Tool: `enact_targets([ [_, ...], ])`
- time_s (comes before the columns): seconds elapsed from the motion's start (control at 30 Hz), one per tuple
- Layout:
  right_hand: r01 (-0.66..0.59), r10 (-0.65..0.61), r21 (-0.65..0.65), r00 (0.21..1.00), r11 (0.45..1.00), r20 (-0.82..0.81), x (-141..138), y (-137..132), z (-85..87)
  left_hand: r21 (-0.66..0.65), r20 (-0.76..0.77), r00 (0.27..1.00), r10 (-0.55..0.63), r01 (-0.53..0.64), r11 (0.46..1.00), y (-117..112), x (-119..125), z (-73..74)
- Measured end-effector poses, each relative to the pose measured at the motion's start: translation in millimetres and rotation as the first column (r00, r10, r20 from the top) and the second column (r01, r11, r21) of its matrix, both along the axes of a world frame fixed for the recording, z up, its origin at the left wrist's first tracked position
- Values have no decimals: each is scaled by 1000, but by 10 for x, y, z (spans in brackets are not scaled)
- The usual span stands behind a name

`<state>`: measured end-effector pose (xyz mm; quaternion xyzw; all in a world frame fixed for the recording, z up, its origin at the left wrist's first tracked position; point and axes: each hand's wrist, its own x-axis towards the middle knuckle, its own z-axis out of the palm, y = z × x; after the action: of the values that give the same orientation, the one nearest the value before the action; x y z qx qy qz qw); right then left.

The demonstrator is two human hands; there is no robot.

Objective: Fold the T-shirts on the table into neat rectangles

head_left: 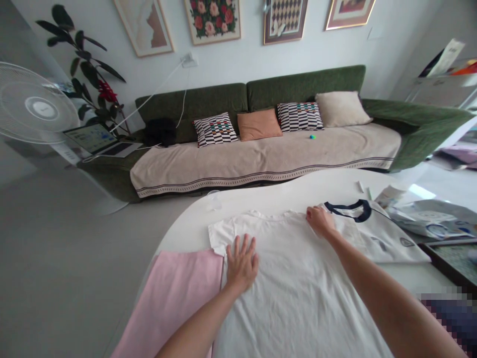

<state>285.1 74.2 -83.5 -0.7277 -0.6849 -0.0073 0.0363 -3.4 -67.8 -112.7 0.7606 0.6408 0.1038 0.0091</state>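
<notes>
A white T-shirt [286, 278] lies lengthwise on a white table [186, 231], collar facing the green sofa [212, 102], hem cut off below. The left hand [242, 263] rests on it, fingers spread; the right hand [319, 220] curls closed at the far shoulder, perhaps pinching cloth.

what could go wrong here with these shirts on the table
The right hand, curled at the white t-shirt's shoulder, is right beside the dark-collared shirt and might rumple it. The white t-shirt meets the pink cloth near the left hand, so a tug could drag that too. A wide sweep might also knock the clear cup near the table's far edge.
</notes>
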Motion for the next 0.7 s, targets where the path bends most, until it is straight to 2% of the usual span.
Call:
enact_targets([
  [0.1,105,-105,36,994,994,-11,52,60,-9,1,-4,1000,20,-20,1000,-1,8,6],
  [0.2,159,-158,59,987,986,-18,47,103,-14,-10,-2,1000,24,-24,1000,0,9,11],
  [0.33,197,-195,120,980,973,-28,-139,33,11,-14,6,1000,17,-17,1000,2,7,20],
  [0.43,121,-116,179,992,976,-40,-438,-301,-78,-18,8,1000,25,-25,1000,2,9,31],
  [0.47,46,-38,184,998,982,-45,-554,-473,-147,-24,8,1000,25,-25,999,2,10,36],
  [0.53,-122,128,114,990,986,-50,-773,-856,-320,-35,6,1000,22,-22,999,3,13,46],
  [0.63,-138,141,41,988,990,-59,-990,-1310,-521,-32,-3,1000,22,-22,999,5,20,56],
  [0.7,-114,115,32,991,993,-63,-1042,-1431,-536,-25,-10,1000,21,-21,999,2,25,55],
])
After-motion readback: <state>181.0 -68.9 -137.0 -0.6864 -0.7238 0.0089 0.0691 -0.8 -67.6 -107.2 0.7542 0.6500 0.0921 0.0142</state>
